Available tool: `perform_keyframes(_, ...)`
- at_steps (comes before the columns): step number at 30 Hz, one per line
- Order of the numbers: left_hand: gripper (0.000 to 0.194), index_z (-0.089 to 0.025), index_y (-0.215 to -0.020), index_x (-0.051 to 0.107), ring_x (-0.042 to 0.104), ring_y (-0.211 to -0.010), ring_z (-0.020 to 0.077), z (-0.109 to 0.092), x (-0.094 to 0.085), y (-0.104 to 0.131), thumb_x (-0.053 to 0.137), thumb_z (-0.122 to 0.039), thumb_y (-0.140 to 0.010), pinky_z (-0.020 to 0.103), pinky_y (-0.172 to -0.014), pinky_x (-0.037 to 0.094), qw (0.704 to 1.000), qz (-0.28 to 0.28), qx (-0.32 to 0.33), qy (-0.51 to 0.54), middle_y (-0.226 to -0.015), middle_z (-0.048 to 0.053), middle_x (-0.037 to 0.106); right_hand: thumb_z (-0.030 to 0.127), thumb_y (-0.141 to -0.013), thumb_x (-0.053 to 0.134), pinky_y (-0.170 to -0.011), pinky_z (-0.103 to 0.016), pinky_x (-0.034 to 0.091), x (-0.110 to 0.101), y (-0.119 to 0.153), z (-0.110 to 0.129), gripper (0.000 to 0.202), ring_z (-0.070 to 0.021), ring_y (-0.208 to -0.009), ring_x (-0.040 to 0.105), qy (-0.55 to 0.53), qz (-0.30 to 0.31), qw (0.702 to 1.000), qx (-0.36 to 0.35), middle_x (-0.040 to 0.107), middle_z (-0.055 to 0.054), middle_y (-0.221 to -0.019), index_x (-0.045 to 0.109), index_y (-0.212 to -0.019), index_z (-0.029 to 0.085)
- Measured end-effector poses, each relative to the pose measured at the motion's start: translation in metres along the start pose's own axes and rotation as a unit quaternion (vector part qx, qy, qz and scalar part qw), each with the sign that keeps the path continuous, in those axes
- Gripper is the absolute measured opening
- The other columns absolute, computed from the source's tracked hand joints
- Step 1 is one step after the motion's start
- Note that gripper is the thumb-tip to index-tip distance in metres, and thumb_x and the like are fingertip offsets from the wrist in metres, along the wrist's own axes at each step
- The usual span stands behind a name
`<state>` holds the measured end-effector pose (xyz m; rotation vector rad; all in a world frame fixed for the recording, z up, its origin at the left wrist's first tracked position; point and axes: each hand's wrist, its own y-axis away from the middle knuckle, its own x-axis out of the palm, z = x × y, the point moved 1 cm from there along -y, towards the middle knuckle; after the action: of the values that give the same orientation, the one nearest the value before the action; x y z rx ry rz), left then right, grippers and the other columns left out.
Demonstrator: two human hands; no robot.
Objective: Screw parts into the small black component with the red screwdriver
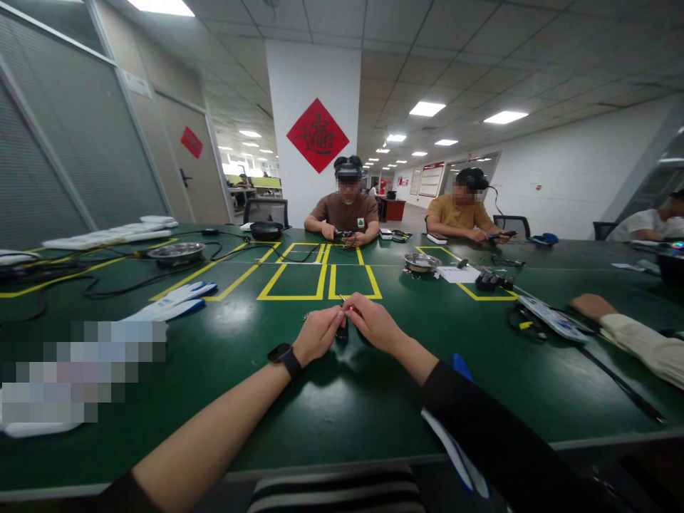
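Observation:
My left hand (318, 335), with a dark watch on the wrist, and my right hand (371, 324) meet above the middle of the green table (299, 427). Closed fingers of the left hand grip a small black object (343, 332), whose lower end shows beneath the fingertips. The right thumb and fingers are pinched together at its upper end, where a reddish spot shows and a thin, light tip sticks up. Most of this piece is hidden by my fingers, so its kind is unclear. A tiny metallic bit (306, 316) lies left of my left fingers.
White-and-blue gloves (184, 296) lie to the left; another glove (454, 449) is under my right forearm. Metal bowls (176, 253) (422, 263), black blocks (494, 281) and cables surround the yellow tape outlines. Two people (347, 206) (462, 210) sit opposite; another person's sleeve (644, 349) rests at right.

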<state>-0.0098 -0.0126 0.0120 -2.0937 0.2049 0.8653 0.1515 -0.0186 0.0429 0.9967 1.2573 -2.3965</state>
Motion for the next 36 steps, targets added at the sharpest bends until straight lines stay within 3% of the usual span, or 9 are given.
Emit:
perform_keyframes(4,0.037,-0.018,-0.068,0.048,0.050,-0.062,0.0128,0.002,0.001,0.000,0.025,-0.034,-0.092,0.025,-0.064,0.040,1.000,0.004,-0.015,0.002,-0.064,0.001,0.052,0.019,-0.088,0.039,-0.070,-0.026,0.041,0.003,0.001,0.000,0.011,-0.0136,-0.074,0.054,0.002,0.013,1.000,0.021,0.056,-0.001,-0.083,0.048,-0.093,0.019)
perform_keyframes(15,0.039,-0.016,-0.066,0.048,0.048,-0.063,0.0119,-0.003,-0.001,-0.001,0.025,-0.033,-0.092,0.024,-0.065,0.038,0.998,0.022,-0.016,0.064,-0.064,0.000,0.050,0.021,-0.088,0.043,-0.077,-0.026,0.041,-0.007,-0.002,-0.002,0.010,-0.0147,-0.086,0.053,0.013,0.016,0.999,-0.035,0.054,-0.003,-0.092,0.053,-0.090,0.019)
perform_keyframes(28,0.038,-0.017,-0.068,0.048,0.050,-0.063,0.0131,-0.003,0.002,-0.002,0.025,-0.035,-0.092,0.024,-0.063,0.037,0.999,-0.004,-0.035,0.020,-0.065,0.001,0.053,0.021,-0.089,0.037,-0.070,-0.026,0.041,0.002,0.001,-0.001,0.011,-0.0142,-0.073,0.055,0.013,0.019,0.999,0.030,0.056,-0.001,-0.083,0.046,-0.095,0.020)
perform_keyframes(34,0.025,-0.019,-0.080,0.050,0.045,-0.056,0.0119,-0.002,-0.002,-0.004,0.044,-0.042,-0.084,0.023,-0.055,0.033,0.989,-0.094,-0.093,-0.072,-0.062,-0.003,0.047,0.027,-0.089,0.038,-0.064,-0.025,0.039,0.001,0.002,-0.006,0.012,-0.0137,-0.067,0.052,0.039,-0.046,0.996,0.067,0.055,-0.001,-0.080,0.047,-0.093,0.020)
perform_keyframes(36,0.031,-0.019,-0.089,0.049,0.048,-0.061,0.0128,-0.001,-0.002,-0.005,0.054,-0.047,-0.076,0.023,-0.058,0.035,0.987,-0.107,-0.094,-0.073,-0.069,-0.002,0.050,0.029,-0.089,0.037,-0.063,-0.025,0.039,0.001,0.002,-0.010,0.013,-0.0135,-0.066,0.052,0.043,-0.074,0.993,0.084,0.055,-0.001,-0.081,0.047,-0.092,0.020)
